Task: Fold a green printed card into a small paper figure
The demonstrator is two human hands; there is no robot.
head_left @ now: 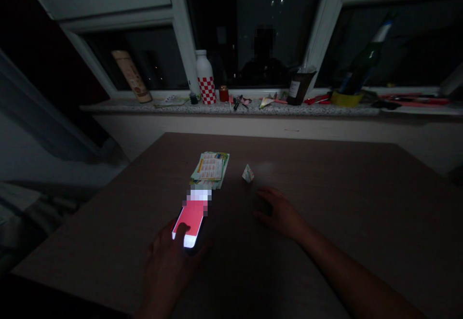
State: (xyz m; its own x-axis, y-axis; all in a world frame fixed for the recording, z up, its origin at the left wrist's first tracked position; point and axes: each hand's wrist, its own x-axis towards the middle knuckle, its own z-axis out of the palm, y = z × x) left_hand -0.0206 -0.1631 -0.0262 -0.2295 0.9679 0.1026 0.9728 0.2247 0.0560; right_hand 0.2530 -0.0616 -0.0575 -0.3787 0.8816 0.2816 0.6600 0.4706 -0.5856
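Observation:
A phone (pixel 191 221) with a lit red and white screen is at the left of the table, its far end blurred out. My left hand (pixel 168 256) is over its near end, with one fingertip on the lower screen and the thumb spread to the right. Just beyond the phone lies a loose stack of printed paper sheets (pixel 210 169). A small folded paper piece with a pointed top (pixel 248 174) stands right of the stack. Close to it, my right hand (pixel 278 212) rests on the table, fingers loosely curved, thumb apart, nothing between them.
The brown table (pixel 343 189) reaches to the wall under a dark window. Along the stone sill (pixel 260 109) stand a red-checked white bottle (pixel 206 80), a tan flask (pixel 132 77), a small red jar (pixel 224 94), a dark cup (pixel 301 86) and a green bottle (pixel 365 63). The room is dim.

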